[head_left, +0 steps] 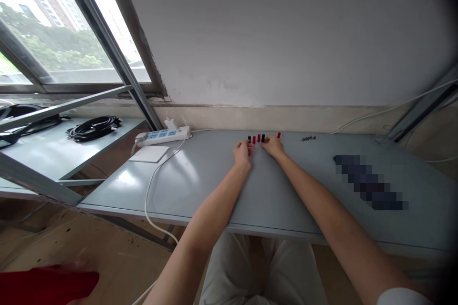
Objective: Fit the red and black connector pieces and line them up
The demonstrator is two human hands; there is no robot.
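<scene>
Several small red and black cylinders stand in a short row near the back of the grey table. My left hand (244,152) is at the row's left end, fingers apart, close beside a black cylinder (249,138) and a red cylinder (254,139). Another red cylinder (258,138) stands mid-row. At the right end, my right hand (273,146) has its fingertips closed around the lower part of a black cylinder (263,137); the grip is small and partly hidden. A separate red cylinder (279,135) shows just behind my right hand, leaning slightly.
Several small metallic pieces (308,138) lie right of my hands. A blurred dark item (368,182) is further right on the table (214,186). At left are a white power strip (164,136), a white flat square (149,154) and a trailing cable (148,190). A wall rises behind.
</scene>
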